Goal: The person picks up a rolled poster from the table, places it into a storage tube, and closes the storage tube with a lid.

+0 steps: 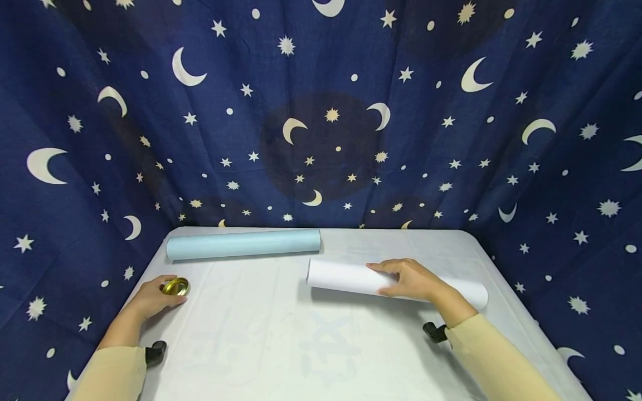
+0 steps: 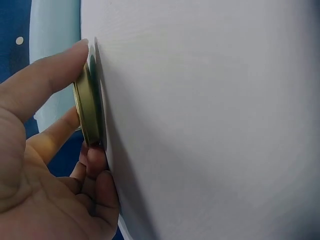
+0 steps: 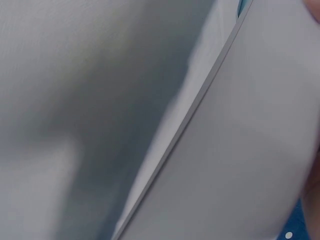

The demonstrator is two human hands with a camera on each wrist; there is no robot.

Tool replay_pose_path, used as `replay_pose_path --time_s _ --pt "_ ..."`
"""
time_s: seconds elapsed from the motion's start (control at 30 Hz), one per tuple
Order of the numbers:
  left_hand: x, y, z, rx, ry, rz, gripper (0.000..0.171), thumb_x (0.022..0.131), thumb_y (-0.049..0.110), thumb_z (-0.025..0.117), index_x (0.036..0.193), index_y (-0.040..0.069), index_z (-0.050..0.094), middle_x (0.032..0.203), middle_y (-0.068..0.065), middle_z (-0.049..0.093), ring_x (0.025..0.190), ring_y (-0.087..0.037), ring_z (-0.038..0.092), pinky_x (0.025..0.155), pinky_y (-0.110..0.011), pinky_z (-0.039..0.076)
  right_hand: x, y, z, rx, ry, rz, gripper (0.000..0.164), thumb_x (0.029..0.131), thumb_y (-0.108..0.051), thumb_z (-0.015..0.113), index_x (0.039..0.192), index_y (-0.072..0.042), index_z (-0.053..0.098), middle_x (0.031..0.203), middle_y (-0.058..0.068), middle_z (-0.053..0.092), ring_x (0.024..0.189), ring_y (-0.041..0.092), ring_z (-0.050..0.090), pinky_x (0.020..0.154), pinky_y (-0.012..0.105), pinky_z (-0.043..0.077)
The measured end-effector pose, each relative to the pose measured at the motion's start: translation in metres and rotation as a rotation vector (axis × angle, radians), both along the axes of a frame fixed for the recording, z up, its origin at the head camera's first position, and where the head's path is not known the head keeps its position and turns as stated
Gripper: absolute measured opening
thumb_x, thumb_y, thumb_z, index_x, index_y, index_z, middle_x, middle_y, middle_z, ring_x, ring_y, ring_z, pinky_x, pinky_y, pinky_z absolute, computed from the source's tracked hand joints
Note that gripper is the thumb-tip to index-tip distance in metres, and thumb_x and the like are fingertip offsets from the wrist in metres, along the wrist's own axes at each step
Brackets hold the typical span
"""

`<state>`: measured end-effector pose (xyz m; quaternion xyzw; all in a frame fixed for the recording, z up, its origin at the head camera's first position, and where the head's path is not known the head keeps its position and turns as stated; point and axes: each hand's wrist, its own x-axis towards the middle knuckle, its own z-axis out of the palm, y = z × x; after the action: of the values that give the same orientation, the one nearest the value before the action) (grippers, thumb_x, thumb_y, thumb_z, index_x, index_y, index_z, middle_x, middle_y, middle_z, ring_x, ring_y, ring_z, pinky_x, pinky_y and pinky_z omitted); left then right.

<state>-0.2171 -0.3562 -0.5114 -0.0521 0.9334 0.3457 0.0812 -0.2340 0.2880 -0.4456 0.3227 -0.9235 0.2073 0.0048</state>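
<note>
In the head view, my left hand (image 1: 152, 298) pinches a small round shiny gold-coloured thing (image 1: 175, 287) at the table's left side. Seen edge-on in the left wrist view, this gold round thing (image 2: 88, 107) is shallow with a rimmed edge; its kind is unclear. Thumb and fingers hold it on opposite sides, close to the white surface. My right hand (image 1: 413, 280) grips a roll of white paper (image 1: 346, 275) from above, thumb on the near side. The paper roll (image 3: 240, 130) fills much of the right wrist view, with a straight edge along it.
A light blue roll (image 1: 241, 245) lies along the back left of the white-covered table (image 1: 251, 334). A dark blue curtain (image 1: 321, 67) with moons and stars surrounds the back and sides. Black wrist mounts (image 1: 156, 352) sit at both sleeves.
</note>
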Motion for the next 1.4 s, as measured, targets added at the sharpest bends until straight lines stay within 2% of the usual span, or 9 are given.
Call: replay_pose_path --time_s 0.17,0.33,0.43,0.6,0.73,0.97,1.4 --pt "0.001 0.004 0.002 0.009 0.026 0.011 0.085 0.083 0.032 0.082 0.142 -0.012 0.039 0.134 -0.045 0.043 0.118 -0.056 0.049 0.096 -0.064 0.044 0.000 0.000 -0.001 0.000 0.013 0.002 0.065 0.079 -0.042 0.085 0.139 -0.027 0.062 0.128 -0.001 0.068 0.117 0.023 0.063 0.096 0.047 0.051" --pt "0.004 0.012 0.008 0.033 0.052 -0.011 0.081 0.085 0.028 0.080 0.141 -0.012 0.038 0.126 -0.044 0.050 0.110 -0.051 0.054 0.090 -0.056 0.048 0.001 0.000 0.000 -0.005 0.008 0.002 0.065 0.079 -0.042 0.085 0.138 -0.027 0.063 0.127 -0.001 0.068 0.116 0.023 0.064 0.095 0.047 0.052" --pt "0.005 0.016 0.008 0.061 0.056 -0.023 0.079 0.085 0.028 0.080 0.141 -0.012 0.040 0.115 -0.037 0.057 0.101 -0.042 0.057 0.083 -0.045 0.049 0.002 0.000 0.001 0.003 -0.006 -0.004 0.065 0.080 -0.042 0.084 0.139 -0.028 0.062 0.129 -0.001 0.067 0.117 0.022 0.063 0.096 0.047 0.051" --pt "0.003 0.024 0.008 0.107 0.053 -0.042 0.077 0.088 0.030 0.078 0.142 -0.009 0.040 0.101 -0.020 0.059 0.087 -0.026 0.056 0.070 -0.033 0.047 0.002 -0.001 0.002 0.011 -0.001 0.000 0.064 0.081 -0.042 0.083 0.139 -0.028 0.062 0.129 0.001 0.067 0.118 0.024 0.063 0.097 0.047 0.051" --pt "0.004 0.034 0.010 0.147 0.067 -0.065 0.073 0.089 0.027 0.077 0.141 -0.009 0.041 0.096 -0.015 0.059 0.081 -0.021 0.053 0.068 -0.031 0.046 0.002 -0.001 0.000 0.000 0.029 0.013 0.063 0.080 -0.042 0.084 0.138 -0.027 0.063 0.127 0.000 0.068 0.116 0.024 0.064 0.095 0.048 0.052" --pt "0.002 0.054 0.013 0.153 0.059 -0.076 0.074 0.089 0.030 0.076 0.144 -0.005 0.042 0.097 -0.013 0.054 0.082 -0.022 0.050 0.066 -0.031 0.044 0.002 -0.001 0.001 0.000 0.031 0.017 0.063 0.081 -0.043 0.083 0.138 -0.026 0.063 0.127 0.000 0.068 0.116 0.024 0.064 0.095 0.048 0.052" --pt "0.001 0.083 0.021 0.168 0.081 -0.160 0.070 0.090 0.030 0.076 0.144 -0.001 0.045 0.109 -0.015 0.058 0.095 -0.025 0.049 0.076 -0.034 0.044 0.002 -0.001 0.001 -0.003 0.045 0.017 0.063 0.080 -0.044 0.083 0.138 -0.027 0.063 0.127 0.001 0.068 0.116 0.024 0.064 0.095 0.048 0.052"
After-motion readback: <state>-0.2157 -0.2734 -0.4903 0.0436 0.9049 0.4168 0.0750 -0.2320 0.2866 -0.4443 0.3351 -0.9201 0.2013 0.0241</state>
